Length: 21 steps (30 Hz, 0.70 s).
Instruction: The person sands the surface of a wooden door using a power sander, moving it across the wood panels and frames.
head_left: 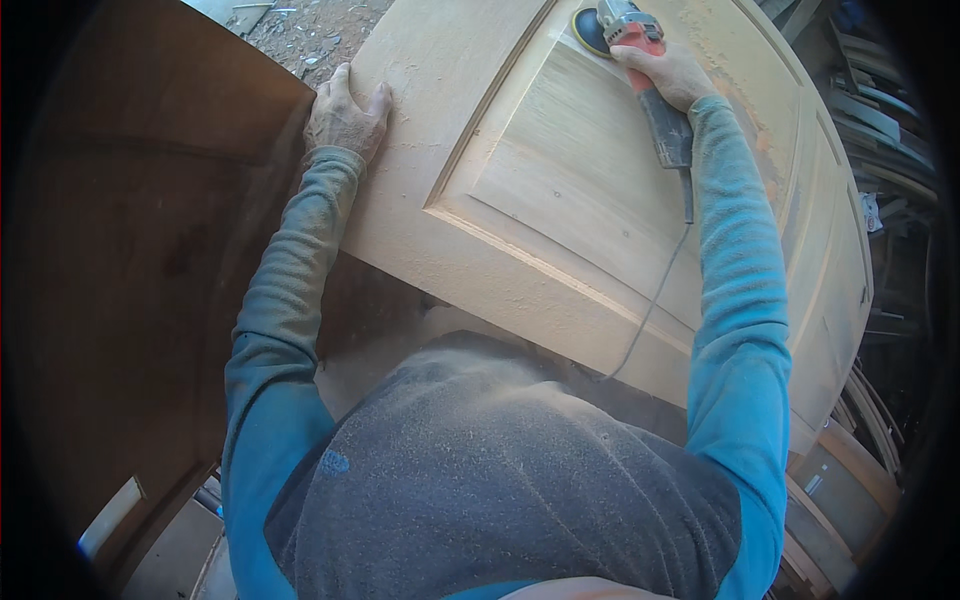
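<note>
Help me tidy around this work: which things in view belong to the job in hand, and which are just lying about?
Job:
- sander, in the right hand
- its cord
- door, under the left hand

Lying about, it seems:
- wood strips
- floor debris
- white packet

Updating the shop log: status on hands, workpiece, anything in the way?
Right hand gripping power sander. Left hand resting at edge of wooden panel. Panel dusty. Cord trailing over it.

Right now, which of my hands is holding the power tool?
Your right hand grips the power tool; your left hand rests at the edge of the wooden panel.
</note>
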Each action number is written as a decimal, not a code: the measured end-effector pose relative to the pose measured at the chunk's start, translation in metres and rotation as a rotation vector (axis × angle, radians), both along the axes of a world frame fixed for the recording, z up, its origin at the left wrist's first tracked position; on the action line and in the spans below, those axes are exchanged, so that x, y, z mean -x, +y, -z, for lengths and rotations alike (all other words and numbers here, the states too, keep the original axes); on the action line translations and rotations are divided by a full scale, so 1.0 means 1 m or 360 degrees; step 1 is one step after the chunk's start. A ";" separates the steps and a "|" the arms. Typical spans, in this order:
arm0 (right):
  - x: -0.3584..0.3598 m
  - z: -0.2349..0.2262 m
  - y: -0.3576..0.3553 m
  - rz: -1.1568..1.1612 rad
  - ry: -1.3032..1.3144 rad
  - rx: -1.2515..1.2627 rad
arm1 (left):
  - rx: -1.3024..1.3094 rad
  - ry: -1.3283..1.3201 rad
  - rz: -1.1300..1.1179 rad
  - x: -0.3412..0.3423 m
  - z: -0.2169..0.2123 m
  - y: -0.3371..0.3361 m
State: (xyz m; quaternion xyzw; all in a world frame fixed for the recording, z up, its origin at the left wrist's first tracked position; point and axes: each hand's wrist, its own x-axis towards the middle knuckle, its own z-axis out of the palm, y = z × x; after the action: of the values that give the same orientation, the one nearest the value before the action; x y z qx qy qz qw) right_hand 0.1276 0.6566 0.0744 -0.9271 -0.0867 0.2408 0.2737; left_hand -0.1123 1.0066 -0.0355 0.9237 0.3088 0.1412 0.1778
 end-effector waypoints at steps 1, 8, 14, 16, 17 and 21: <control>-0.005 0.003 -0.016 -0.0079 0.0037 0.0035 | 0.0000 -0.0001 0.0019 -0.001 -0.001 0.000; 0.017 -0.002 -0.047 -0.0091 -0.0136 -0.0131 | 0.0011 -0.0029 0.0020 -0.001 0.001 0.000; 0.044 -0.001 -0.097 -0.0117 -0.0255 -0.0210 | 0.0000 0.0019 0.0048 -0.005 0.001 0.001; 0.036 -0.009 -0.107 0.0023 -0.0115 -0.0085 | -0.0015 0.0045 0.0033 -0.003 0.001 0.000; 0.024 -0.011 -0.113 0.0138 -0.0072 -0.0050 | -0.0023 0.0039 0.0027 -0.005 0.001 0.000; 0.043 -0.004 -0.127 0.0039 -0.0238 -0.0141 | -0.0050 0.0034 0.0032 -0.007 0.007 0.001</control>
State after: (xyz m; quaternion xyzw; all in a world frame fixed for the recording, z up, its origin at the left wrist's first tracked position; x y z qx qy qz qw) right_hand 0.0848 0.5292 0.0785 -0.9305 -0.1059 0.1635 0.3103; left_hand -0.1057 1.0078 -0.0426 0.9308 0.2992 0.1343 0.1614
